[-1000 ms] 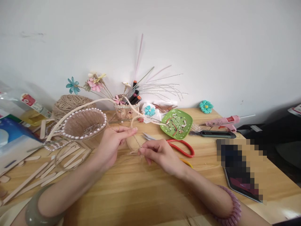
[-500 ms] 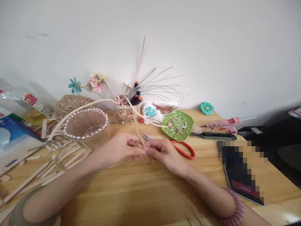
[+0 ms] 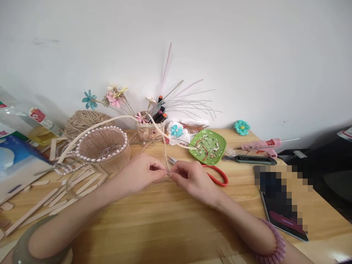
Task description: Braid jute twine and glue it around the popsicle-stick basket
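A braided twine cord (image 3: 165, 152) runs down from a pale cane strip (image 3: 158, 126) to my fingertips. My left hand (image 3: 144, 170), with a ring on one finger, pinches twine at the braid's lower end. Facing it, my right hand (image 3: 189, 179) pinches the twine just beside, the fingertips of both hands nearly touching. Thin loose strands show around the fingers. Behind my right hand lie red-handled scissors (image 3: 220, 176), their blades partly covered by it. Left of my left hand stands a wooden-stick basket (image 3: 117, 156) with a pearl-beaded rim.
A ball of twine (image 3: 85, 123), wooden sticks (image 3: 40, 207) and bottles (image 3: 45, 123) are at the left. Farther back stands a small pot (image 3: 150, 131) with flowers and markers. A green dish (image 3: 210, 146), cutter (image 3: 253, 159), pink glue gun (image 3: 261, 145) and phone (image 3: 286, 220) are at the right.
My fingers have shifted at the end of the braid: the hands are slightly farther apart, with a short stretch of twine between them. The braid hangs straighter. The view has shifted slightly.
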Demonstrator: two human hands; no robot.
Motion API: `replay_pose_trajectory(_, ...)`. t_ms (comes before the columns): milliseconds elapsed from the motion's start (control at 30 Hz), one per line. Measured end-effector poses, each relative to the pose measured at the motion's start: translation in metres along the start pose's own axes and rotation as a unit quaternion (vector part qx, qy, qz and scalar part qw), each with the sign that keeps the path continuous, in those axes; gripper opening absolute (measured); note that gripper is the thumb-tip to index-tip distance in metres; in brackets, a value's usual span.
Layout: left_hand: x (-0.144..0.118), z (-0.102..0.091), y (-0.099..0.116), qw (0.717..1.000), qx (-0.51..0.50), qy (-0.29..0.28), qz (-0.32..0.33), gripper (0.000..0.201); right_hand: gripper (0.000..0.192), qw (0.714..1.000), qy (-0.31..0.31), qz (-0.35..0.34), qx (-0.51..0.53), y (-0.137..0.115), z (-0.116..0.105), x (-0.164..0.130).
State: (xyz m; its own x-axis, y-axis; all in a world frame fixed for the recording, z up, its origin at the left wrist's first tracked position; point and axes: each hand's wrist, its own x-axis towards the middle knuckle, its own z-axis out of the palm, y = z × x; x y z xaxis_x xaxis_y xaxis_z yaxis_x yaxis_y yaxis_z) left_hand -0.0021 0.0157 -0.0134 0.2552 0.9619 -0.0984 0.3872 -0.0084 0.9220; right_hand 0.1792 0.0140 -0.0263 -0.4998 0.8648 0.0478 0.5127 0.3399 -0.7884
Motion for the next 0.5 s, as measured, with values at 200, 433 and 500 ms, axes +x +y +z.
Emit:
replay_pose_trajectory(200, 0.0059, 0.0009, 0.0025, 0.998, 0.051, -0.03, -0.036, 0.016, 0.02, 0.988, 0.056, -0.035, -0.142, 0.0039, 0.0001, -0.0005)
replay_pose_trajectory(433, 0.01, 0.0062, -0.001, 0.989, -0.037, 0.134, -0.05, 0.019, 0.023, 0.924, 0.176, -0.131, -0.312, 0.0035, 0.0004, -0.0081)
replay_pose_trajectory(500, 0.0095, 0.008, -0.0012, 0.979, -0.13, 0.149, -0.044, 0.019, 0.021, 0.91, 0.122, -0.213, -0.333, 0.0023, 0.0037, -0.0095)
